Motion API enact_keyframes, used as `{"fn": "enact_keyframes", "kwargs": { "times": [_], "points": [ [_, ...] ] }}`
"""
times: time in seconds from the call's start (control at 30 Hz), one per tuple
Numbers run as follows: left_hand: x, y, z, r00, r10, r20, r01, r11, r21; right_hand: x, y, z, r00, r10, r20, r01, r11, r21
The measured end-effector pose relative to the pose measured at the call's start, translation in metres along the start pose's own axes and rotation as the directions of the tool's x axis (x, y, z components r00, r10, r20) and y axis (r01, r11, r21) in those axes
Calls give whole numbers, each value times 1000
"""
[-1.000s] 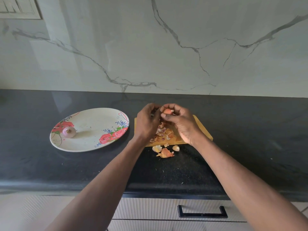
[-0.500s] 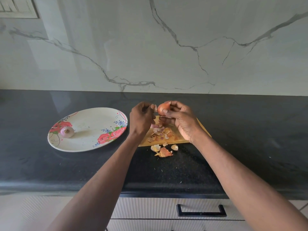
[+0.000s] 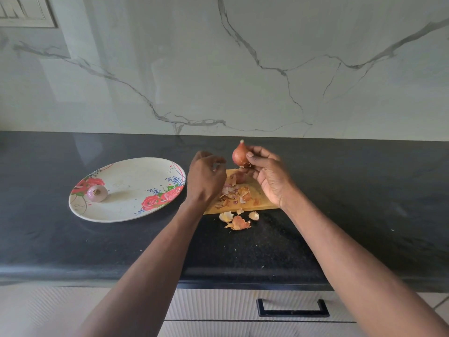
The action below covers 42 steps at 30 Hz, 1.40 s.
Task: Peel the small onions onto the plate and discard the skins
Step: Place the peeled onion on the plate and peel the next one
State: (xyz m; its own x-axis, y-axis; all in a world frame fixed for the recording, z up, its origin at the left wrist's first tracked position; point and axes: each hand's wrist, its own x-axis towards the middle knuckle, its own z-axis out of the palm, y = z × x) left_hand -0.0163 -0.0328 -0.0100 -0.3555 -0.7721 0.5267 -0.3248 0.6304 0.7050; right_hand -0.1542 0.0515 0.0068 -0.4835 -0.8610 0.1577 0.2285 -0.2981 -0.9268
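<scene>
The right hand is holding a small unpeeled onion up above the far end of the wooden cutting board. The thumb and the fingertips are pinching the onion at its lower side, near the root end, and the pointed tip is showing upward. The brown skin is still covering this onion.

The left hand is hanging just beside the onion, on its left, and is not touching it. Its fingers are curling loosely toward the thumb. I cannot tell if a small piece of skin is sitting between the fingertips, because they are partly hidden behind the back of the hand.

A heap of onion skins is lying on the cutting board, under and between both hands. Some more loose skin pieces are lying on the black table, just beside the near edge of the board.

A white oval plate with red rose pictures is standing on the table to the left of the board, near it but apart. One peeled onion, pale purple, is lying on the left part of the plate, over one of the roses.

Behind the table a marble wall is rising, and under the table edge a drawer with a black handle is showing.
</scene>
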Motion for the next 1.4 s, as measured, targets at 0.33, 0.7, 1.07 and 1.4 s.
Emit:
{"fn": "enact_keyframes", "kwargs": {
  "times": [0.33,0.7,1.07,1.4],
  "points": [
    [6,8,-5,887,-129,443,438,536,-721,-5,10,0,918,-397,-4,329,768,-550],
    [8,6,-1,866,-194,462,500,377,-779,-3,16,1,890,-451,-75,352,782,-515],
    [8,7,3,866,-197,459,499,369,-784,-13,20,11,782,-619,71,422,442,-792],
    [9,9,0,836,-212,507,548,271,-791,-11,22,12,837,-546,35,346,479,-807]
  ]
}}
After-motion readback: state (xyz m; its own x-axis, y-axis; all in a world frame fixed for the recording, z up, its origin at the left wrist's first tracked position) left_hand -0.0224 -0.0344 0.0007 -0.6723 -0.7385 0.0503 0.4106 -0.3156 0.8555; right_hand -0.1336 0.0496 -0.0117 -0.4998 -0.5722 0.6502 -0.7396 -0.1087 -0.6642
